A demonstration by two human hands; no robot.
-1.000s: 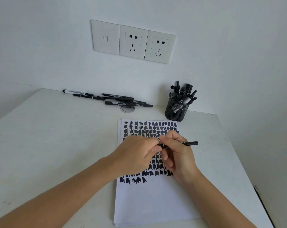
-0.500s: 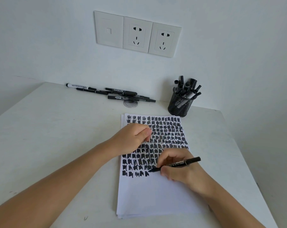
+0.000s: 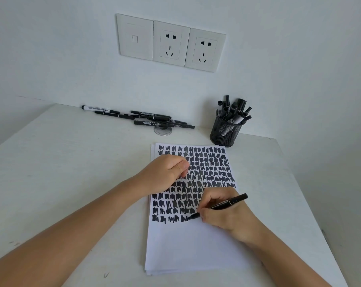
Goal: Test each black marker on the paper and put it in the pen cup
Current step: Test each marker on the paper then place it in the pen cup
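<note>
My right hand (image 3: pixel 223 212) grips a black marker (image 3: pixel 227 204) like a pen, its bare tip touching the paper (image 3: pixel 188 245) at the end of the lowest row of black scribbles. My left hand (image 3: pixel 167 172) rests on the upper left of the sheet with thumb pressed to forefinger, and the marker's cap is hidden inside that pinch. The black mesh pen cup (image 3: pixel 225 131) stands at the back right with several markers in it. Several more black markers (image 3: pixel 152 118) lie in a loose row along the wall.
The white table's right edge (image 3: pixel 312 204) runs close to my right forearm. A round metal cable grommet (image 3: pixel 163 130) sits under the loose markers. Three wall plates with sockets (image 3: pixel 171 43) hang above the table.
My hands were together on the marker, then parted. The right hand moved down to the lowest scribble row and set the tip on the paper. The left hand stayed closed higher up.
</note>
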